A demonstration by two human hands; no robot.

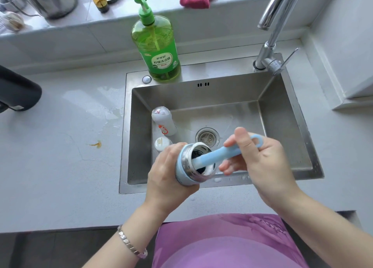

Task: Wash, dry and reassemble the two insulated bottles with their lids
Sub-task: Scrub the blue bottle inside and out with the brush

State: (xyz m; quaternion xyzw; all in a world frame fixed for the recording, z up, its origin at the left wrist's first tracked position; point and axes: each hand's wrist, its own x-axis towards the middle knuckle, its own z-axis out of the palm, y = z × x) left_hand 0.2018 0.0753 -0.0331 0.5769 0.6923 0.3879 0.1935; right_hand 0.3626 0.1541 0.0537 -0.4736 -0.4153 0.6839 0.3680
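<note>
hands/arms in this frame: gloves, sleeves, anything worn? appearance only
No gloves on the left hand or the right hand. Both forearms are uncovered, with no sleeves in view. The left wrist carries a silver-toned link bracelet; nothing shows on the right wrist. A purple garment covers the torso.

Bare forearms, a silver link bracelet (132, 245), and a purple garment (228, 245).

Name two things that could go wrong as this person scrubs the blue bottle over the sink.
1. The left hand holds the blue bottle tilted over the sink; it could slip and strike the white bottle nearby.
2. The brush in the right hand could flick water onto the counter.
</note>
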